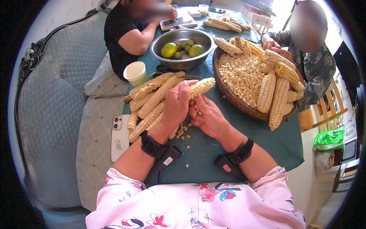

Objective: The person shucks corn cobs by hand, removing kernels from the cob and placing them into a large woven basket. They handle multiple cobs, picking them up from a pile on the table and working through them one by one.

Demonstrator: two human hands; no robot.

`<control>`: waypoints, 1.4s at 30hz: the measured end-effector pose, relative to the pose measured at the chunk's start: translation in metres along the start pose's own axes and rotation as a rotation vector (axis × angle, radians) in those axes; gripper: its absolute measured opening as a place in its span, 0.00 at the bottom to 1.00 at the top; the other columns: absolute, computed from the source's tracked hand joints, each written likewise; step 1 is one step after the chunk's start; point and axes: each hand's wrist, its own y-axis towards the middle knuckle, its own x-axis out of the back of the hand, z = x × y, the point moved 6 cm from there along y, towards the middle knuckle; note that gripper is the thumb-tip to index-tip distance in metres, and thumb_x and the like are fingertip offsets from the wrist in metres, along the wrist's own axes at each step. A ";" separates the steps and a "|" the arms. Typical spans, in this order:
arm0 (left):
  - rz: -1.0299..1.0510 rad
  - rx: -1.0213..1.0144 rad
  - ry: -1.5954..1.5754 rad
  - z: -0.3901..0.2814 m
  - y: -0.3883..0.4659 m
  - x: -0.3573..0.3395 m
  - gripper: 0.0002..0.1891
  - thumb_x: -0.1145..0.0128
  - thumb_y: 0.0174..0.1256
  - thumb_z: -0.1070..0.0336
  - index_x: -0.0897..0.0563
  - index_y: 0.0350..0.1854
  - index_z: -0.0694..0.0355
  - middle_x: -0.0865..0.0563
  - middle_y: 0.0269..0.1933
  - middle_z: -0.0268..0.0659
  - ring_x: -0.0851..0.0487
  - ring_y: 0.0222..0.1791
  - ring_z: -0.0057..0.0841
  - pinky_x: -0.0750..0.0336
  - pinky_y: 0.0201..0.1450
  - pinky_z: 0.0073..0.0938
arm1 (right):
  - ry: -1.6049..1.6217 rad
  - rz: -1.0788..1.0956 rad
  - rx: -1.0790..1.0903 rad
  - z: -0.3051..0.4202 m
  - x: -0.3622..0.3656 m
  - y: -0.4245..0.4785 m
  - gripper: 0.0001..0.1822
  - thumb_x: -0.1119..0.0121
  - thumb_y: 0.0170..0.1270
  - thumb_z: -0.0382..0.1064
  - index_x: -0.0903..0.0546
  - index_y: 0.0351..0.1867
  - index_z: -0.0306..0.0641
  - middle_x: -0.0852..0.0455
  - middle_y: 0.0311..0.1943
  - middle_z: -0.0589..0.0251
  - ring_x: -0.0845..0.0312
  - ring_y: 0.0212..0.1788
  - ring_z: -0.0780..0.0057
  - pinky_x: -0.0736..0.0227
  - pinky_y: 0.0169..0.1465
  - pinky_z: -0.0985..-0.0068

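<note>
My left hand (177,100) grips a corn cob (202,86), its far end sticking out to the upper right. Just below it, my right hand (208,116) touches the cob with the thumb and holds some loose kernels in its curled fingers. Bare corn cobs (154,97) lie piled beside and under my left hand. Loose kernels (183,130) are scattered on the green tablecloth (203,157) below my hands. To the right, a woven basket (228,98) holds many shelled kernels (240,75) and several ears of corn (266,93) along its right side.
A metal bowl (210,53) with green citrus fruits (169,50) stands beyond my hands, a paper cup (135,73) to its left. A phone (119,137) lies by the left table edge. Two people sit at the far left and right. More cobs (226,24) lie at the far end.
</note>
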 end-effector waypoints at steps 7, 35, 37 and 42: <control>-0.009 0.046 -0.120 -0.002 0.000 0.000 0.20 0.66 0.69 0.58 0.22 0.42 0.68 0.19 0.31 0.36 0.24 0.27 0.16 0.28 0.31 0.18 | 0.249 0.178 -0.121 0.003 -0.003 0.002 0.25 0.66 0.66 0.61 0.28 0.36 0.42 0.24 0.24 0.67 0.47 0.12 0.87 0.51 0.15 0.89; -0.219 -0.113 0.102 0.005 0.005 0.017 0.14 0.51 0.63 0.59 0.26 0.46 0.62 0.20 0.40 0.45 0.22 0.38 0.35 0.30 0.45 0.31 | -2.304 -0.460 0.614 0.190 0.023 -0.003 0.07 0.52 0.55 0.29 0.27 0.36 0.36 0.22 0.37 0.50 0.24 0.40 0.53 0.29 0.44 0.63; -0.193 -0.121 0.102 0.009 0.006 0.016 0.13 0.50 0.63 0.60 0.25 0.44 0.62 0.20 0.38 0.45 0.22 0.36 0.34 0.30 0.44 0.31 | -2.399 -0.543 0.533 0.203 0.026 -0.011 0.09 0.53 0.54 0.27 0.27 0.37 0.36 0.22 0.37 0.50 0.25 0.42 0.53 0.29 0.46 0.64; -0.197 -0.095 0.044 0.008 0.006 0.016 0.10 0.51 0.64 0.61 0.25 0.41 0.61 0.20 0.33 0.43 0.22 0.32 0.31 0.29 0.39 0.30 | -2.661 -0.557 0.472 0.204 0.039 -0.010 0.07 0.50 0.54 0.35 0.20 0.30 0.40 0.20 0.38 0.54 0.27 0.46 0.55 0.32 0.48 0.63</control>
